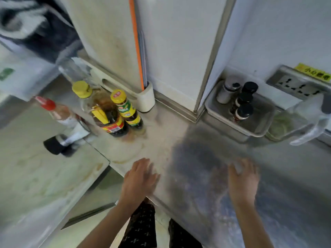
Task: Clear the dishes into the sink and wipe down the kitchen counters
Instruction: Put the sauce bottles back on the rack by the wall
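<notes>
On the counter [206, 149], the left hand [141, 176] lies flat, fingers straight and together; the right hand [243, 178] is too blurred to tell. Stains [132, 138] by the bottles [116, 115] suggest wiping is unfinished; no dishes show.

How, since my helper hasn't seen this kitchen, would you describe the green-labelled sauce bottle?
At the back of the counter, find the white holder with the orange-edged board. The sauce bottle stands immediately left of it. Only it has a green label under its yellow cap; its bigger neighbour has a yellow handle and red label.
</notes>
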Motion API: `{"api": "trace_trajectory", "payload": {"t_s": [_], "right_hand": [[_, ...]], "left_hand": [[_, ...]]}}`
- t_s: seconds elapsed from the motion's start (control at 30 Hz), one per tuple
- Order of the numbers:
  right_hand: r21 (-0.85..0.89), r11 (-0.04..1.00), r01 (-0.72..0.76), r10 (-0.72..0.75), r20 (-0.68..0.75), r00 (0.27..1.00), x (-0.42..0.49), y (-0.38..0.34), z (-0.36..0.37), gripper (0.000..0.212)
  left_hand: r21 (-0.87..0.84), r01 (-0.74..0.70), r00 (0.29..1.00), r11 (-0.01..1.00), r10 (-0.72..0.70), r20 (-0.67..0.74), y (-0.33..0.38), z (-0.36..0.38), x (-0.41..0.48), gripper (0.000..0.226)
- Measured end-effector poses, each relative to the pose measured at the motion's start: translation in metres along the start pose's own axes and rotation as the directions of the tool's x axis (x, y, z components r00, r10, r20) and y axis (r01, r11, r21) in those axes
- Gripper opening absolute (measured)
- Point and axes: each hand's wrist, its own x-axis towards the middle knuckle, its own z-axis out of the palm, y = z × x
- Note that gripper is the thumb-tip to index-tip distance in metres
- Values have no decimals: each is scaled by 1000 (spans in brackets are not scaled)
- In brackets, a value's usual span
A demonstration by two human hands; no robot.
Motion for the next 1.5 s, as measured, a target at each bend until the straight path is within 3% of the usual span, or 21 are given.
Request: {"api": "trace_trajectory", "payload": {"t_s": [0.07,0.13,0.2,0.27,0.4,0.5,0.6,0.83,1.1,1.33,1.5], "right_hand": [[63,997,42,-57,270,961,-20,-39,31,47],[143,984,107,-161,451,878,-31,-85,62,33],[195,948,253,-317,480,818,-34,-133,88,33],[240,909,342,-417,472,777,-31,-177,108,48],[339,867,364,-491,467,735,-18,-239,141,77],[380,847,371,-519,445,730,-15,-257,158,71],[399,858,324,-482,406,776,-20,-256,164,59],[368,909,198,-328,337,882,-34,-242,153,47],[464,884,-52,-53,211,976,-50,-172,82,43],[482,873,-78,69,38,997,-54,-111,13,44],[487,873,-36,107,-120,987,-34,-78,-36,38]], "left_hand": [[-149,115,987,982,-130,-92,-22,-28,-1,67],[-209,175,958,962,-215,-189,-40,-54,7,57],[-267,169,930,949,-243,-276,-50,-77,22,65],[-329,124,911,936,-239,-337,-51,-99,39,73],[-466,56,899,883,-248,-361,-46,-122,74,65],[-569,64,892,820,-303,-336,-42,-122,94,67],[-632,73,896,772,-329,-298,-41,-120,105,72],[-583,11,915,812,-244,-323,-45,-123,121,100],[-582,-25,952,813,-159,-262,-33,-123,118,84],[-651,-41,997,758,-16,-82,6,-75,81,86],[-615,-74,990,785,134,52,44,-29,58,79]]}}
